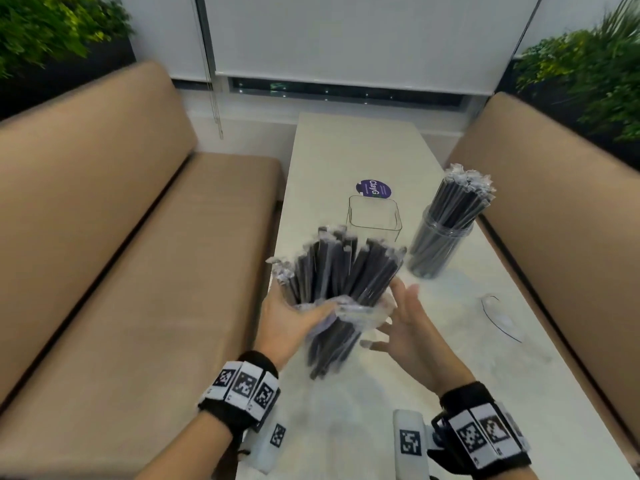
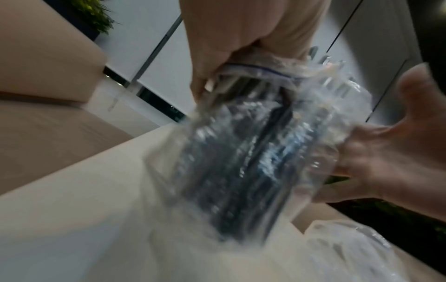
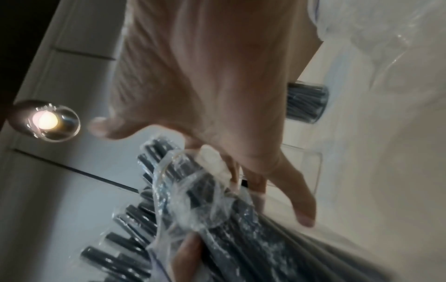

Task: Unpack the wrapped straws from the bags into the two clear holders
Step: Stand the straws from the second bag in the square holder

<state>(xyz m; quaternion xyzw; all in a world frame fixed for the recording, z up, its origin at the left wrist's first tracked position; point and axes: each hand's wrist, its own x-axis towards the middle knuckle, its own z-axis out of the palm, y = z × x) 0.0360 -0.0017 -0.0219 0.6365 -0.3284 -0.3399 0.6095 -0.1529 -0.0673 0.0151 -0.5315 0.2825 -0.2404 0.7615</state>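
Note:
My left hand [image 1: 294, 323] grips a clear zip bag of black wrapped straws [image 1: 339, 282] at its mouth and holds it upright above the table's near end. The straws stick out of the top and fan apart. My right hand [image 1: 408, 320] is spread beside the bag, fingers straight, palm toward it. In the left wrist view the bag [image 2: 253, 152] is blurred and the right hand [image 2: 391, 152] touches its side. An empty square clear holder [image 1: 374, 216] stands just behind the bag. A round clear holder [image 1: 440, 244], full of wrapped straws, stands to its right.
The narrow white table [image 1: 346, 150] runs between two tan benches [image 1: 121, 237]. A flat empty clear bag [image 1: 498, 317] lies on the table at the right. A purple round sticker [image 1: 374, 189] sits behind the square holder. Plants stand in both back corners.

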